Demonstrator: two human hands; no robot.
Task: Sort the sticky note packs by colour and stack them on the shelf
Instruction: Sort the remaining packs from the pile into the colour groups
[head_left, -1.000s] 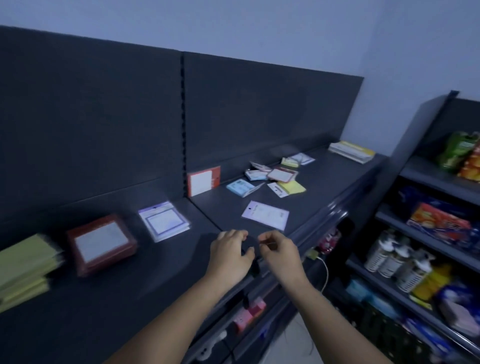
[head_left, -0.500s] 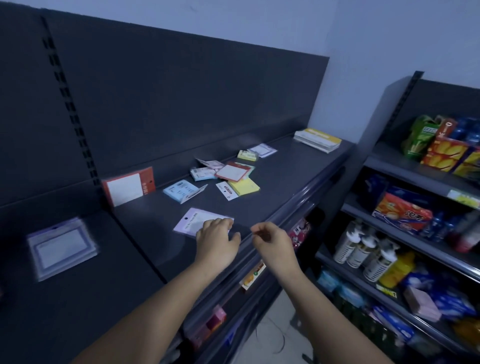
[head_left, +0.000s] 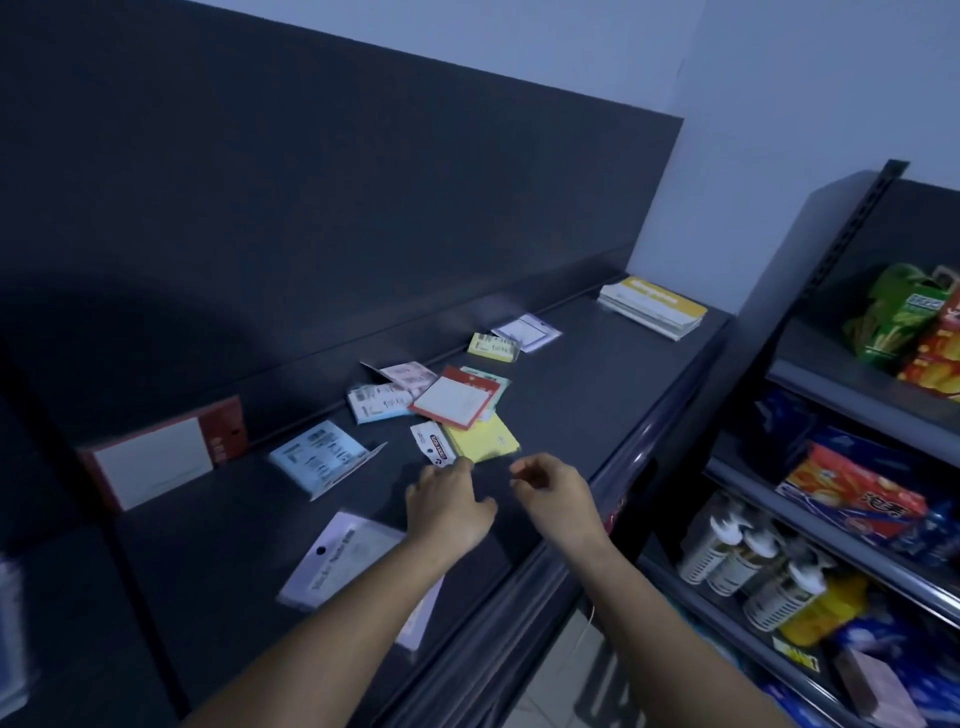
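Loose sticky note packs lie scattered on the dark shelf (head_left: 597, 395). A yellow pack (head_left: 485, 439) with a white label lies just beyond my fingertips. Behind it are a red-framed pack (head_left: 452, 402), a pale blue pack (head_left: 317, 457), a white-labelled teal pack (head_left: 376, 402), a pink pack (head_left: 408, 376), a small yellow pack (head_left: 493, 347) and a lilac pack (head_left: 527, 332). A lilac pack (head_left: 343, 556) lies partly under my left forearm. My left hand (head_left: 447, 506) hovers over the shelf, fingers loosely curled, holding nothing. My right hand (head_left: 558, 493) hovers beside it, fingers loosely curled and empty.
A red-framed pack (head_left: 166, 457) leans against the back panel at the left. A stack of yellow-topped pads (head_left: 652, 306) sits at the shelf's far right end. Another rack (head_left: 852, 457) to the right holds snack bags and bottles. A blurred pack (head_left: 10, 623) shows at the left edge.
The view has swung right along the shelf. Both hands moved forward past the lilac pack toward the yellow pack. Neither hand has taken hold of anything.
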